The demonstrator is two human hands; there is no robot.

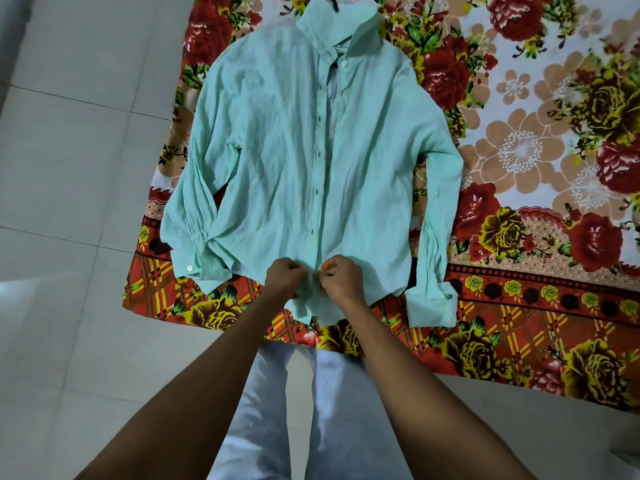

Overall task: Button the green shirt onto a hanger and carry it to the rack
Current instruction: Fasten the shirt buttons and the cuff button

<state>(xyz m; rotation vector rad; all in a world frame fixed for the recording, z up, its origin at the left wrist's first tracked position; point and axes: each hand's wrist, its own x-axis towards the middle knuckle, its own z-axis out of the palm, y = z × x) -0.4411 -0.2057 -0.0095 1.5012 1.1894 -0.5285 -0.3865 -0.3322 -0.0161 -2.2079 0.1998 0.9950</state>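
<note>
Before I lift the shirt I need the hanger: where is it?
Head view: only a dark bit of the hanger shows at the top edge, poking from the shirt collar, far from both hands.

Two bare forearms, no sleeves, no watch, no bracelet or ring to be seen. Left hand (285, 277) and right hand (341, 278) bare as well, no gloves. Orange polish on one nail of the right hand, showing as a small bright spot at the far edge of the knuckles; other nails hidden. Below the arms, near the bottom edge, loose trousers (325, 410) in a pale white or very light lavender cloth, plain, unpatterned, with soft lengthwise folds and a gap between the two legs. Feet and upper body out of view.
</note>
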